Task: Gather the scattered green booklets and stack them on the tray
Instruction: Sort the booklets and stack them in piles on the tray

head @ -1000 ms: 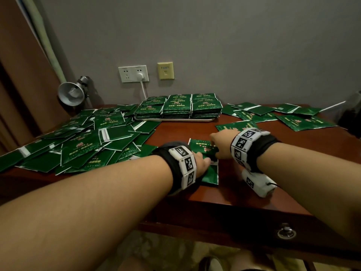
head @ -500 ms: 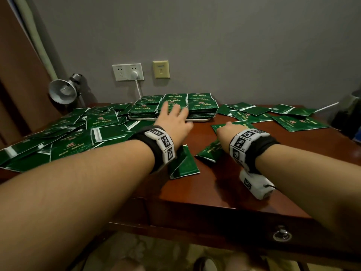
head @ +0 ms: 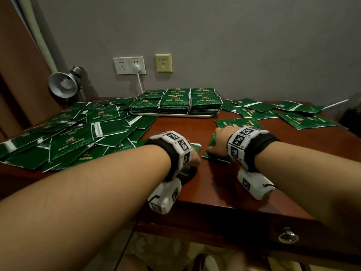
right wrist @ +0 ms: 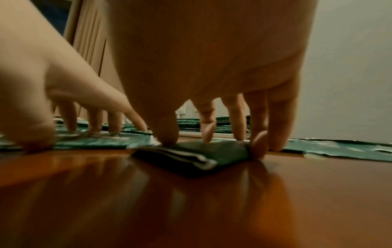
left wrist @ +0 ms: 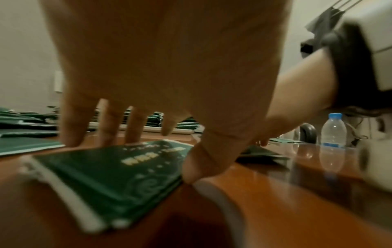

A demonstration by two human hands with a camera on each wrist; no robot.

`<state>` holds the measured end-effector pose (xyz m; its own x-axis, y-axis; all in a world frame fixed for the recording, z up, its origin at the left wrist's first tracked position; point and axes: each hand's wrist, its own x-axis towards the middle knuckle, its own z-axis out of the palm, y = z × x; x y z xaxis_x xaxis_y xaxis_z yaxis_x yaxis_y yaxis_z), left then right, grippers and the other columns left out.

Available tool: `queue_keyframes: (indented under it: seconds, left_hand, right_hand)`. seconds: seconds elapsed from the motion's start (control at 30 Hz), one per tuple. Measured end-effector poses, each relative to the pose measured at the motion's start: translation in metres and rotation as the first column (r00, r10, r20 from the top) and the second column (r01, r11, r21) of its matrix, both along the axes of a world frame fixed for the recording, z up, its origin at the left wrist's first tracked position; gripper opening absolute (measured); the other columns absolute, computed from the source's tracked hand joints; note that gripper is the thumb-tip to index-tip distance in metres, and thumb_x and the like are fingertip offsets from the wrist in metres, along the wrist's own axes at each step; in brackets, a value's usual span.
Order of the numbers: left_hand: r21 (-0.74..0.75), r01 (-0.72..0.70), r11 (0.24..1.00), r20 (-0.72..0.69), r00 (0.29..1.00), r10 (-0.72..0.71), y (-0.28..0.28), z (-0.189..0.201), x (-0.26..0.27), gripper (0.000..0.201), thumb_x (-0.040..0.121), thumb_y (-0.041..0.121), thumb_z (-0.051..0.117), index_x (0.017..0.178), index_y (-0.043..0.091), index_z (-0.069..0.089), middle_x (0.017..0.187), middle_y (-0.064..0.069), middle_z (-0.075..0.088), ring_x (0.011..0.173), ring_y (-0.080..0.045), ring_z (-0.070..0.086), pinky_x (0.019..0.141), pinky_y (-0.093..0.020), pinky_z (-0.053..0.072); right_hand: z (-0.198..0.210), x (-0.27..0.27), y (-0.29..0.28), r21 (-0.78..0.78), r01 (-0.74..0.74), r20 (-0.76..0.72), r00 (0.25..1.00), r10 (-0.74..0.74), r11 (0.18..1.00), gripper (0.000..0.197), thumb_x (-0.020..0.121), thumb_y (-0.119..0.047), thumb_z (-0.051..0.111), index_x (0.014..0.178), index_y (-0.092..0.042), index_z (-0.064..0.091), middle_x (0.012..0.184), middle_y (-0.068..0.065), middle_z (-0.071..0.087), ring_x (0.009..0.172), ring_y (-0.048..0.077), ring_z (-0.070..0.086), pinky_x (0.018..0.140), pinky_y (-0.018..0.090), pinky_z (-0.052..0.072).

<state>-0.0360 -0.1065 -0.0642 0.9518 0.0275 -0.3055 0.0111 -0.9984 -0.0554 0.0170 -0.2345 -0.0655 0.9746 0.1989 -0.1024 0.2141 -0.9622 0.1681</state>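
Note:
Green booklets lie scattered in a big pile on the left (head: 68,137) and more thinly on the right (head: 304,122). Three neat stacks (head: 173,102) stand on the white tray (head: 172,115) at the back of the wooden table. My left hand (head: 192,156) is down on a single booklet (left wrist: 118,171) near the table's middle. Its spread fingers (left wrist: 106,127) touch the far edge and its thumb (left wrist: 195,171) the right edge. My right hand (head: 219,141), just to the right, pinches a small stack of booklets (right wrist: 191,156) between thumb (right wrist: 169,134) and fingertips (right wrist: 257,146).
A metal clamp lamp (head: 62,87) stands at the back left. A plug sits in the wall socket (head: 130,65) behind the tray. A clear water bottle (left wrist: 333,130) stands at the far right. The table's front edge with a drawer knob (head: 288,236) is near my forearms.
My left hand drew back from the tray and came down on the single booklet near the middle. The right hand stayed on its small stack.

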Motion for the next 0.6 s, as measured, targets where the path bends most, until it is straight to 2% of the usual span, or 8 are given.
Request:
queue_keyframes:
  seconds: [0.07, 0.13, 0.17, 0.23, 0.33, 0.43, 0.5, 0.6]
  left_hand:
    - [0.022, -0.053, 0.998, -0.027, 0.998, 0.053, 0.009, 0.001, 0.002, 0.033, 0.080, 0.033, 0.068, 0.078, 0.018, 0.039, 0.082, 0.000, 0.050, 0.067, -0.011, 0.049, 0.064, -0.017, 0.042]
    - [0.090, -0.080, 0.993, 0.005, 0.997, 0.080, 0.017, -0.002, 0.006, 0.054, 0.062, 0.038, 0.064, 0.108, 0.019, 0.042, 0.110, -0.010, 0.054, 0.095, -0.030, 0.057, 0.085, -0.041, 0.050]
    - [0.079, -0.092, 0.993, 0.027, 0.996, 0.090, 0.020, -0.005, 0.007, 0.070, 0.058, 0.042, 0.063, 0.121, 0.022, 0.040, 0.119, -0.013, 0.050, 0.105, -0.036, 0.054, 0.091, -0.048, 0.048]
    - [0.007, -0.102, 0.995, 0.057, 0.993, 0.101, 0.022, -0.004, 0.005, 0.087, 0.061, 0.054, 0.070, 0.134, 0.022, 0.035, 0.129, -0.013, 0.046, 0.116, -0.036, 0.050, 0.097, -0.049, 0.045]
    - [-0.011, -0.095, 0.995, 0.089, 0.991, 0.095, 0.029, -0.004, 0.005, 0.095, 0.066, 0.066, 0.074, 0.139, 0.017, 0.036, 0.136, -0.012, 0.046, 0.121, -0.033, 0.049, 0.100, -0.045, 0.044]
    - [-0.036, -0.049, 0.998, 0.039, 0.998, 0.050, 0.030, 0.001, 0.005, 0.078, 0.073, 0.056, 0.076, 0.130, 0.012, 0.047, 0.125, -0.010, 0.056, 0.111, -0.028, 0.057, 0.092, -0.037, 0.050]
    - [-0.049, -0.011, 0.999, 0.012, 1.000, 0.012, 0.030, 0.003, 0.004, 0.069, 0.074, 0.052, 0.076, 0.124, 0.014, 0.049, 0.122, -0.009, 0.055, 0.104, -0.027, 0.059, 0.090, -0.039, 0.053]
    - [0.009, -0.003, 1.000, 0.033, 0.999, 0.002, 0.031, -0.004, 0.004, 0.074, 0.071, 0.055, 0.074, 0.124, 0.016, 0.041, 0.123, -0.011, 0.045, 0.107, -0.033, 0.055, 0.093, -0.047, 0.049]
  right_hand:
    - [0.004, -0.003, 0.001, -0.004, -0.072, -0.046, 0.996, 0.071, 0.997, 0.048, 0.087, -0.049, 0.055, 0.120, -0.014, 0.053, 0.118, 0.011, 0.059, 0.101, 0.030, 0.059, 0.082, 0.037, 0.051]
    - [0.007, -0.004, 0.002, 0.035, -0.133, -0.069, 0.988, 0.135, 0.990, 0.033, 0.087, -0.034, 0.056, 0.112, -0.014, 0.059, 0.117, 0.012, 0.057, 0.098, 0.029, 0.060, 0.084, 0.036, 0.053]
    - [0.006, -0.005, 0.001, 0.050, -0.154, -0.072, 0.985, 0.157, 0.987, 0.031, 0.086, -0.033, 0.056, 0.111, -0.014, 0.059, 0.117, 0.012, 0.056, 0.098, 0.028, 0.060, 0.084, 0.035, 0.053]
    - [0.002, -0.005, 0.002, 0.063, -0.152, -0.078, 0.985, 0.157, 0.986, 0.039, 0.086, -0.044, 0.059, 0.111, -0.014, 0.057, 0.113, 0.010, 0.057, 0.097, 0.027, 0.059, 0.081, 0.032, 0.051]
    - [-0.003, -0.004, 0.006, 0.050, -0.136, -0.087, 0.986, 0.140, 0.989, 0.059, 0.079, -0.063, 0.064, 0.111, -0.014, 0.054, 0.101, 0.005, 0.061, 0.090, 0.023, 0.058, 0.076, 0.030, 0.049]
    - [-0.003, 0.000, 0.008, 0.087, -0.115, -0.071, 0.990, 0.122, 0.989, 0.070, 0.078, -0.058, 0.070, 0.123, -0.010, 0.047, 0.113, 0.009, 0.060, 0.100, 0.027, 0.059, 0.080, 0.033, 0.049]
    - [-0.003, 0.000, 0.010, 0.136, -0.076, -0.068, 0.994, 0.086, 0.988, 0.074, 0.076, -0.053, 0.074, 0.125, -0.009, 0.040, 0.116, 0.011, 0.059, 0.103, 0.029, 0.059, 0.083, 0.035, 0.050]
    - [-0.002, 0.001, 0.013, 0.156, -0.022, -0.094, 0.995, 0.037, 0.988, 0.079, 0.071, -0.053, 0.076, 0.123, -0.011, 0.034, 0.111, 0.010, 0.059, 0.099, 0.029, 0.060, 0.088, 0.040, 0.052]
